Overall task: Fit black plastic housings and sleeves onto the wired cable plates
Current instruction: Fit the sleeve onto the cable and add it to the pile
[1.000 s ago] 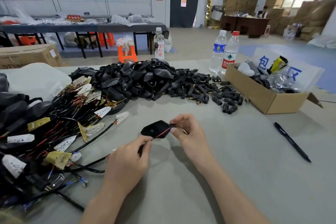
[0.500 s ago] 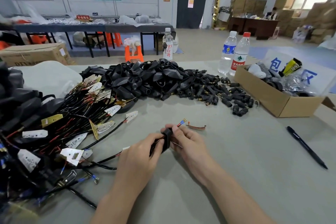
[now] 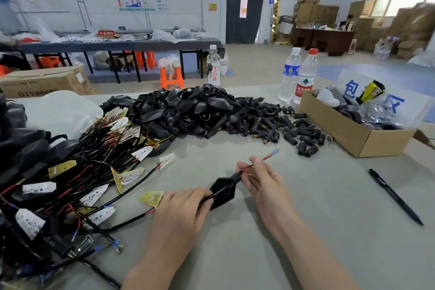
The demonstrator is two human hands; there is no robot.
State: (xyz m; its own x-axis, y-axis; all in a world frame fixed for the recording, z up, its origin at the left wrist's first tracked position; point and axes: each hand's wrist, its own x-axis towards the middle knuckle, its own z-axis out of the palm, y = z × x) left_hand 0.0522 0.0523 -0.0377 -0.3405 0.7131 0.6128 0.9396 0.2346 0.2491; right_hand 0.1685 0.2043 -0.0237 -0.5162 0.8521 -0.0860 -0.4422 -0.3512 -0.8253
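Observation:
A black plastic housing (image 3: 222, 192) sits threaded on a cable in the middle of the table. My left hand (image 3: 181, 214) grips the housing's near end together with the cable. My right hand (image 3: 261, 179) pinches the red and black wires (image 3: 269, 156) coming out of the housing's narrow neck; their tips point up and right. The cable's yellow plate (image 3: 152, 198) lies just left of my left hand. A tangle of wired cable plates (image 3: 70, 176) fills the left side. A heap of black housings (image 3: 188, 110) and small sleeves (image 3: 289, 129) lies behind.
An open cardboard box (image 3: 348, 134) of odds and ends stands at the right. Two water bottles (image 3: 299, 75) and a third bottle (image 3: 213, 66) stand at the table's far edge. A black pen (image 3: 395, 196) lies at the right. A white plastic bag (image 3: 58, 110) lies at the far left.
The housing has slid along the cable toward the plate, and the wire ends now stick out further to the upper right. My hands have spread apart along the cable.

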